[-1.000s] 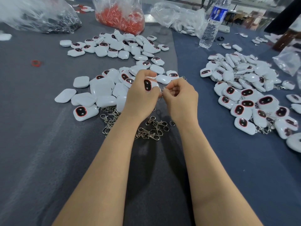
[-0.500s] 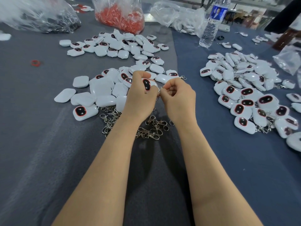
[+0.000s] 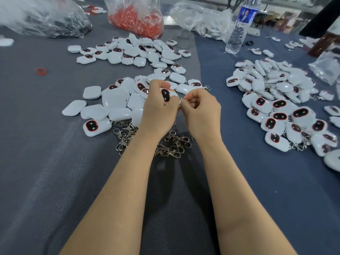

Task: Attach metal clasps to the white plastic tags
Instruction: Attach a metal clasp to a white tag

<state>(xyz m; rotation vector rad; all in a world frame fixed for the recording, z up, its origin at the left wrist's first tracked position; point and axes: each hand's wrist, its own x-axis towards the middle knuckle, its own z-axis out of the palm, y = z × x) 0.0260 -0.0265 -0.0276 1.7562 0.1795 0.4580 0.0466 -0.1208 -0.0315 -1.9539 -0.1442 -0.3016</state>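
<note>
Gripping a white tag [image 3: 165, 94] above the bench [image 3: 55, 172], left hand [image 3: 158, 113] curls round it, dark window facing up. Right hand [image 3: 203, 111] pinches a small metal ring [image 3: 181, 101] at the tag's edge. Loose clasps [image 3: 171, 146] heaped on bench beneath both wrists; clasped tags [image 3: 279, 111] piled at right.

Both my bare forearms run up from the bottom of the view, side by side, closing in toward each other at the wrists. My left hand [image 3: 158, 111] shows its back to me, fingers curled over the top, gripping a white tag [image 3: 165, 94]. My right hand [image 3: 202, 113] sits tight beside it, fingers folded in, with thumb and forefinger pinching a small metal piece [image 3: 181, 99] right at the tag's edge. The fingertips of the two hands meet there.
</note>
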